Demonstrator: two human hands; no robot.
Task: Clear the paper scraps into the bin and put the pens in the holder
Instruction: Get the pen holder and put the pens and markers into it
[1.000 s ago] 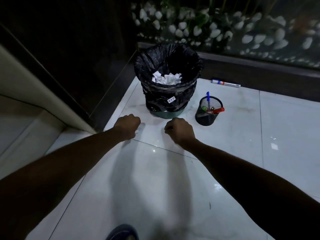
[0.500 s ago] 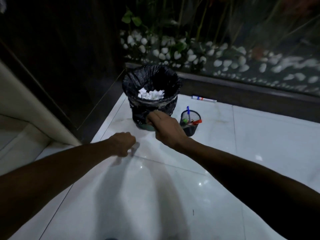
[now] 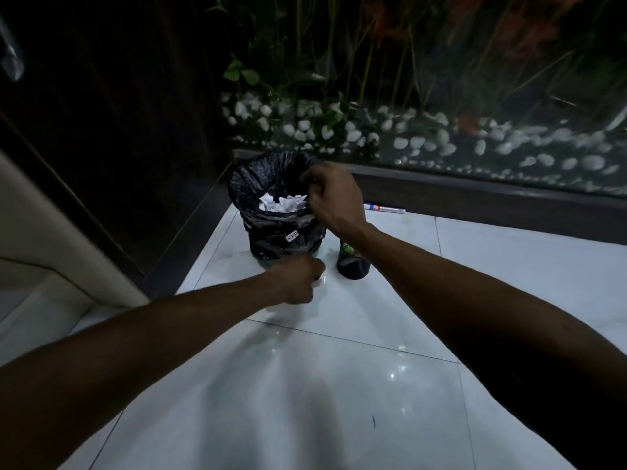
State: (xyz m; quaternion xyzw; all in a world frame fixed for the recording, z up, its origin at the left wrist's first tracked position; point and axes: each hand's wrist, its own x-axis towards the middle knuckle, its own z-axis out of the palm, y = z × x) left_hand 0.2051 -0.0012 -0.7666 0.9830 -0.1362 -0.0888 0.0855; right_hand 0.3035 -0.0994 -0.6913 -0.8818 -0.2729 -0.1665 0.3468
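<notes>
- Reaching over the bin (image 3: 271,228), my right hand (image 3: 334,196) hangs above its right rim with the fingers curled down; I cannot tell whether they have anything in them.
- My left hand (image 3: 298,278) sits lower, in front of the bin's base, fingers balled into a fist. I cannot make out whether it has hold of anything.
- The bin has a black bag liner and stands on the white tiled floor (image 3: 339,385); white paper scraps (image 3: 283,203) lie inside it.
- The pen holder (image 3: 352,262), a dark mesh cup, stands just right of the bin, its top hidden by my right wrist.
- One pen (image 3: 385,208) lies flat on the floor behind the holder, close to the dark ledge (image 3: 475,195).
- White pebbles (image 3: 424,144) and green plants sit beyond that ledge.
</notes>
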